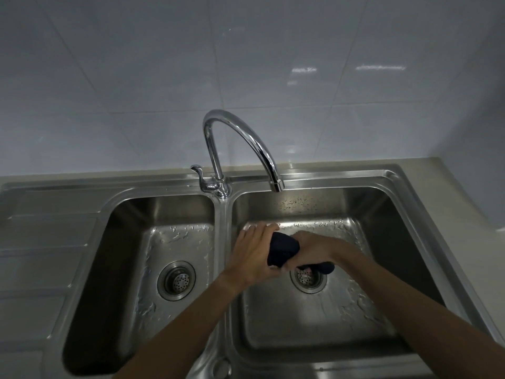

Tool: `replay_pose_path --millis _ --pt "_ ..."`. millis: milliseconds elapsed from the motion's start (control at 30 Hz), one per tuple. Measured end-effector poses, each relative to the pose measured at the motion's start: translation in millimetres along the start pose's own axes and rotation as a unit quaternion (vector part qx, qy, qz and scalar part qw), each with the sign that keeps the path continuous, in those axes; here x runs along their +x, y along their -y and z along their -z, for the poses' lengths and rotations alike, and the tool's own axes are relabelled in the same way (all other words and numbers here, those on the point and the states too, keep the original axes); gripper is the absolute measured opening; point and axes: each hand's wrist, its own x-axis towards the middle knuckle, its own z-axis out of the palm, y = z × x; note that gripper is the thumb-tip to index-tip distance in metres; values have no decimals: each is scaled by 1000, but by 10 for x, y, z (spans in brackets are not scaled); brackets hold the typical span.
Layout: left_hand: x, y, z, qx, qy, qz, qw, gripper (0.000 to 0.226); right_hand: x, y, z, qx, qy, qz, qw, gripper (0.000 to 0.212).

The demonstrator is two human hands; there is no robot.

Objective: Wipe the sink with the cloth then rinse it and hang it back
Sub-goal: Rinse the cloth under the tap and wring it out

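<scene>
My forearms: both reach in from the bottom edge, bare, angled toward each other over the double sink (404, 181).
Front rim: a steel strip between the basins runs up between my arms, with a round fitting on it near the bottom edge.
My left hand (252, 254): over the right basin, just right of the divider, fingers curled closed around the near end of the cloth (284, 251); the fingertips (269, 228) point away from me.
My right hand (311, 248): close against the left one, wrist bent, fingers wrapped tight on the other end of the cloth.
Cloth: dark, bunched into a thick roll between my two fists, held above the basin floor; one end pokes out to the right under my right hand.
Right drain (308, 281): directly under the cloth, its strainer partly hidden by it.
Left drain (176, 280): uncovered, in the left basin, well apart from my hands.
Basin floors: beaded and streaked with water.
Faucet (237, 143): chrome gooseneck behind the divider, spout end over the right basin's back wall; I see no stream from it.
Handle (198, 170): small lever left of the faucet base.
Wall (246, 64): pale glossy tiles behind.
</scene>
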Motion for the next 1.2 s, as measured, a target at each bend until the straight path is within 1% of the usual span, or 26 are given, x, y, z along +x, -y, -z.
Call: replay_pose_path --millis 67,133,200,267,333,400,467,533,600,633,700,767,800,900,1000,1067,1100,1133,1167,1200 --pt "65 -47 -35 35 -33 25 999 77 30 54 3 -33 -11 -34 999 9" --pt "121 -94 -11 68 -54 -2 996 59 35 87 25 -67 -25 -88 994 10" --pt "168 -110 4 80 -57 -41 994 45 31 85 43 -92 -27 -126 987 11" --pt "210 -114 0 69 -42 -56 995 44 50 53 40 -124 -52 -122 983 12" --pt "232 -105 -29 84 -29 -54 995 53 81 27 9 -185 -105 -98 972 15" --pt "232 -105 -41 110 -16 -46 993 55 73 33 -64 -290 -167 -84 939 21" --pt "245 -108 -36 125 -5 -35 992 47 48 34 -143 -383 -213 -81 895 29" --pt "242 -152 26 140 7 -11 990 41 33 22 -208 -437 -235 -62 866 29" --pt "221 -194 81 137 27 3 990 28 31 -10 -245 -469 -237 -40 850 28" --pt "219 -204 67 119 52 17 991 24 29 -28 -252 -480 -235 -30 845 28" --pt "196 -226 63 27 90 62 994 16 31 -79 -245 -495 -234 -8 837 28" --pt "175 -248 53 -78 100 107 986 4 23 -121 -227 -503 -237 12 831 29" --pt "169 -252 38 -135 108 126 977 6 18 -144 -217 -507 -241 21 827 30" --pt "145 -273 4 -290 138 183 929 23 5 -181 -196 -510 -259 46 819 30" --pt "140 -282 -32 -371 144 207 894 27 -1 -207 -193 -504 -263 59 820 30" --pt "140 -277 -25 -388 138 214 886 27 -6 -207 -187 -509 -266 59 816 29" --pt "142 -280 -7 -379 130 209 892 28 -4 -203 -183 -515 -270 58 812 28" --pt "134 -284 13 -351 117 193 909 25 -4 -190 -182 -519 -271 53 809 28" --pt "125 -284 32 -295 103 171 935 16 4 -190 -181 -518 -267 46 811 28" --pt "115 -283 54 -214 84 145 962 7 4 -180 -173 -505 -260 30 822 28"
